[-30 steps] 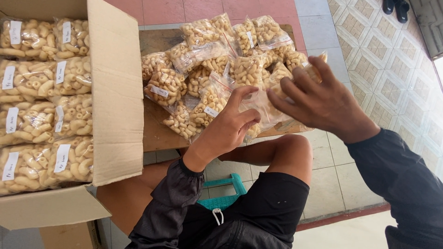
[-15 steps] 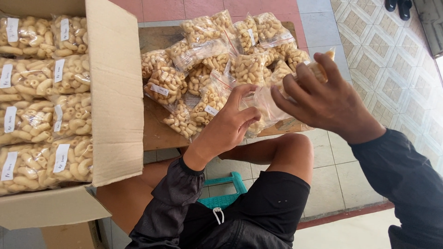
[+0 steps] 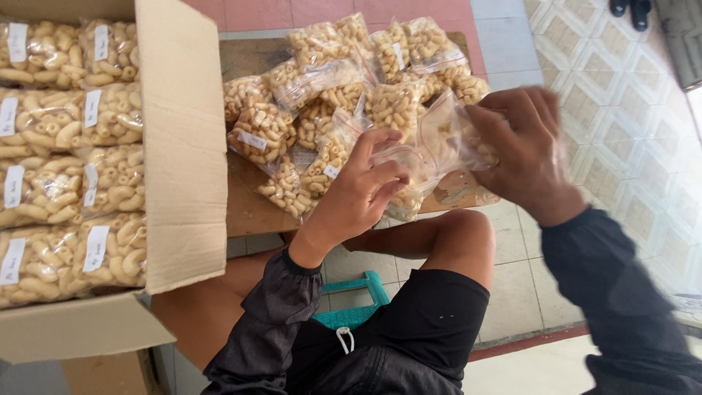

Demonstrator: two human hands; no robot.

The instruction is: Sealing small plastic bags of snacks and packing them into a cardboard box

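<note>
Between my two hands I hold a clear plastic bag of pale snack curls (image 3: 428, 157) over the front edge of a low wooden board (image 3: 245, 212). My left hand (image 3: 358, 194) pinches the bag's left end with its fingers closed on the plastic. On the bag's right end my right hand (image 3: 523, 150) grips from above, blurred by movement. Just behind the held bag lies a pile of several filled snack bags (image 3: 329, 88) on the board.
At the left stands an open cardboard box (image 3: 183, 146), packed with several rows of labelled snack bags (image 3: 73, 161). My bare knee (image 3: 461, 234) and a teal stool (image 3: 351, 307) are below the board. Patterned floor tiles (image 3: 621, 110) spread to the right.
My right hand has lifted and shifted along the bag's right end, and the bag is now stretched wider between my hands. My left hand has hardly moved.
</note>
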